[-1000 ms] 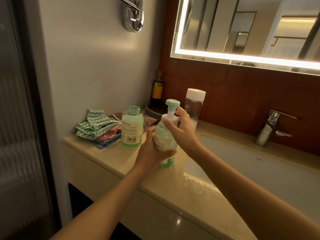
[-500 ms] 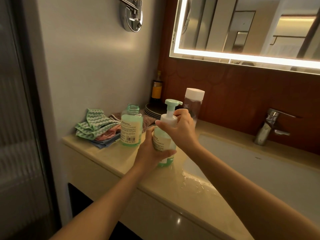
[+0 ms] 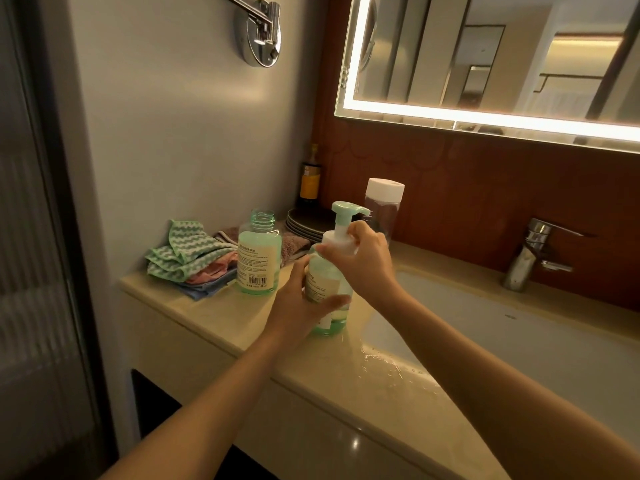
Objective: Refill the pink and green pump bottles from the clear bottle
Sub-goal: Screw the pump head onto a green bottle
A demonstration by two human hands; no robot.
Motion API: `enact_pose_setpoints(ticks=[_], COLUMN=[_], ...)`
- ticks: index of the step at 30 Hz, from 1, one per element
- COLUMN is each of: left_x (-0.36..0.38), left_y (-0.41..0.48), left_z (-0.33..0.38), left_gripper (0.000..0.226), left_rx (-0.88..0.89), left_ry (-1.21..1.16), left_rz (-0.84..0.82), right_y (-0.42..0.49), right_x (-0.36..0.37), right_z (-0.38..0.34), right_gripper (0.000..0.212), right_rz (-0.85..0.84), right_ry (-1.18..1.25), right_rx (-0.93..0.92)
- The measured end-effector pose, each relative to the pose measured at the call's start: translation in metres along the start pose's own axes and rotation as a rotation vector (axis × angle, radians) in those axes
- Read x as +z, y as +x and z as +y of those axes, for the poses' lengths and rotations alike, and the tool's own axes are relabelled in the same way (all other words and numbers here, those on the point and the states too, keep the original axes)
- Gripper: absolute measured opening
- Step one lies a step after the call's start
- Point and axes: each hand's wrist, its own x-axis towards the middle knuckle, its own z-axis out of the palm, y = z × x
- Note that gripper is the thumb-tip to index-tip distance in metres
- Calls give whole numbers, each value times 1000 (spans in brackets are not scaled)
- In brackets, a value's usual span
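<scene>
1. Head view, the hands: the left hand (image 3: 301,304) wraps fingers and thumb round the body of a translucent green plastic pump bottle (image 3: 333,277); the right hand (image 3: 369,263) curls its fingers round the white collar just beneath the pale green pump head; both hands grip this one bottle.
2. Head view, the bottle: it stands upright on the beige stone countertop (image 3: 207,313), near the front-left corner of the white sink basin (image 3: 519,341); green liquid shows in its lower part.
3. Head view, nearby bottles: an open-necked transparent bottle (image 3: 258,261) with green liquid and a white label stands just to its left, apart from both hands; a tall clear bottle (image 3: 382,211) with a white cap stands behind the right hand.
4. Head view, the rest: folded green, pink and blue cloths (image 3: 183,254) lie at the counter's left end; a stack of dark plates (image 3: 306,221) and a dark bottle with a yellow label (image 3: 310,181) sit in the corner; a chrome tap (image 3: 530,254) stands to the right; water droplets (image 3: 388,365) glisten on the counter by the basin; a lit mirror (image 3: 485,64) hangs above.
</scene>
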Motion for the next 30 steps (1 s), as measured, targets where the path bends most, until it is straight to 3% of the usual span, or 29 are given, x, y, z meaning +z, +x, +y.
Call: enact_pose_setpoints(ticks=[3,8,15,18,20,22,24,27,30], left_x=[-2,-1,-2,-2,-3,-3,-5,-6,-8], left_y=[-2,3,4,6,7,7,7,7,9], left_z=[1,-4,-7,-8,-9,-11,-12,-9,-12], left_gripper=[80,61,51,47,40,37,38,44,50], left_rx=[-7,-10,-22,-44,-45,-51,-62,-69,-114], left_ry=[-73,-4,16,17,25,35,38,57,51], left_rz=[63,235,356,391,425,460,505,626,729], right_y=[3,15,42,35,18,6,3,16,32], right_x=[-9,-19,-12,-6,5,21,36,46,58], right_z=[7,26,43,36,29,21,16,15,18], right_gripper=[50,49,52,64,48,29,27,44,52], right_rz=[45,115,141,368,487,357,110,-123,-252], right_ry=[-42,-72,-220,-250,-142,-34,-86,-326,-460], right_rx=[14,57,99,142,-23,-207,-261,-175,-14])
